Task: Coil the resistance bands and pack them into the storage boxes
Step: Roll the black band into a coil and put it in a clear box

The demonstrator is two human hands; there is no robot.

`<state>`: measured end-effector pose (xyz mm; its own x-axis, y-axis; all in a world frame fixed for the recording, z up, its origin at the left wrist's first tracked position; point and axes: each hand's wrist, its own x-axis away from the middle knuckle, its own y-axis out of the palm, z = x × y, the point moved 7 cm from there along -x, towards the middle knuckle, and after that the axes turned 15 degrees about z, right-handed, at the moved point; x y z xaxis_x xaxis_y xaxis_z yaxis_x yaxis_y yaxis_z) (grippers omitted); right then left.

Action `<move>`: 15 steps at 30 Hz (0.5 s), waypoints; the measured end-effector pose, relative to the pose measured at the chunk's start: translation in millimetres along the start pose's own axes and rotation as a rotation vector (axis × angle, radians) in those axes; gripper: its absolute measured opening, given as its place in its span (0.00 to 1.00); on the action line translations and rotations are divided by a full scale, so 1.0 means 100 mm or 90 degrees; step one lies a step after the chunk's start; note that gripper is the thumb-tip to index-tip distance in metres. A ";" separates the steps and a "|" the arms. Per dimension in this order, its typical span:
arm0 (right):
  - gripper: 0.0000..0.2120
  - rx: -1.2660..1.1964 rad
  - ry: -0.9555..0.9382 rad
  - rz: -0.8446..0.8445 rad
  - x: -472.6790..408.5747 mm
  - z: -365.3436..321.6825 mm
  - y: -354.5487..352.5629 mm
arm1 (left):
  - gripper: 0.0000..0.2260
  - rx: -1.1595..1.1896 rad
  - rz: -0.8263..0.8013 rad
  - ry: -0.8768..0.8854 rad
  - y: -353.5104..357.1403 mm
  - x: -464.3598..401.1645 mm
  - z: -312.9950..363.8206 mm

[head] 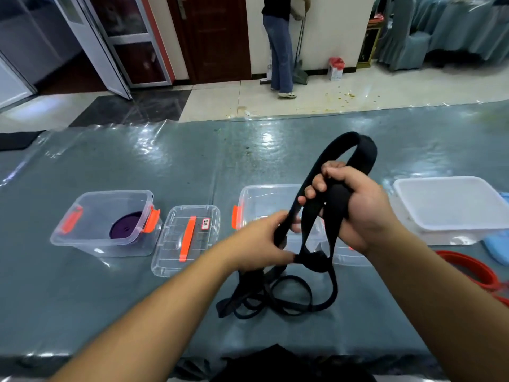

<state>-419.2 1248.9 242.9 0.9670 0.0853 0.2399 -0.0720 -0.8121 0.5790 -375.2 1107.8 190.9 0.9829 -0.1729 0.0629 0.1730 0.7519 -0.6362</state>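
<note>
A long black resistance band [308,274] is held up above the table in both hands. My right hand [355,205] grips several gathered loops of it, one loop arching up over the fist. My left hand [259,244] pinches a strand lower down, and the remaining length lies tangled on the table below. A clear storage box [256,197] with orange latches stands open behind my hands. At the left, another clear box [91,235] holds a coiled purple band [126,228].
A clear lid with an orange handle [187,238] lies beside the left box. A white lidded container [451,205] sits at the right, with a red band [473,271] and a blue item [495,246] near it. A person stands on the floor beyond the table.
</note>
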 end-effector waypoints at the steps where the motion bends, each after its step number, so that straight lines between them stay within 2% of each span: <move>1: 0.04 -0.002 0.004 0.012 0.00 0.01 0.00 | 0.23 0.003 -0.021 -0.007 0.11 0.01 -0.03; 4: 0.07 0.015 0.004 0.042 -0.02 0.04 -0.04 | 0.25 -0.004 -0.058 -0.032 0.30 -0.01 -0.13; 6: 0.08 0.077 -0.001 0.072 -0.07 0.05 -0.14 | 0.20 -0.026 -0.022 -0.039 0.26 -0.05 -0.19; 9: 0.07 0.259 -0.027 0.129 -0.17 0.04 -0.39 | 0.12 -0.037 0.091 -0.048 0.04 -0.12 -0.22; 11: 0.07 0.356 -0.018 0.148 -0.20 0.09 -0.53 | 0.11 -0.031 0.152 -0.066 -0.11 -0.13 -0.22; 15: 0.07 0.581 -0.049 0.150 -0.22 0.18 -0.67 | 0.08 -0.044 0.174 -0.107 -0.30 -0.16 -0.22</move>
<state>-430.8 1290.8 184.9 0.9679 -0.1502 0.2014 -0.0802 -0.9443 -0.3192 -397.4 1074.1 192.2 0.9899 0.1414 0.0045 -0.0982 0.7096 -0.6977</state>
